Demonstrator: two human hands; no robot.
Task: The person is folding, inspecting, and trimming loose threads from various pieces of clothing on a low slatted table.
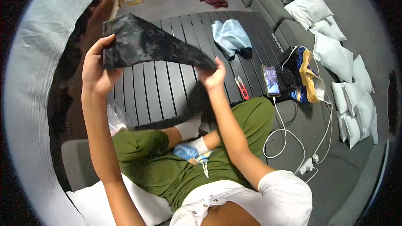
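Note:
Stretched between my two hands, above a black slatted table [146, 88], is a dark mottled fabric sleeve [150, 44] that tapers from left to right. My left hand [99, 65] grips its wide open end, thumb on the face and fingers behind. At the narrow end my right hand [213, 74] is closed round the fabric, its fingers a little blurred. Red-handled thread snips [242, 88] lie on the table to the right of my right hand. Farther back on the slats rests a crumpled light-blue cloth [232, 37] with dark edging.
A phone [271, 80] with a lit screen stands at the right, its white cable [287, 132] looping over the sofa. Beside it is a blue-and-yellow bag [307, 77]. White cushions [307, 8] line the sofa. A clear plastic bag [117, 117] lies near my left knee.

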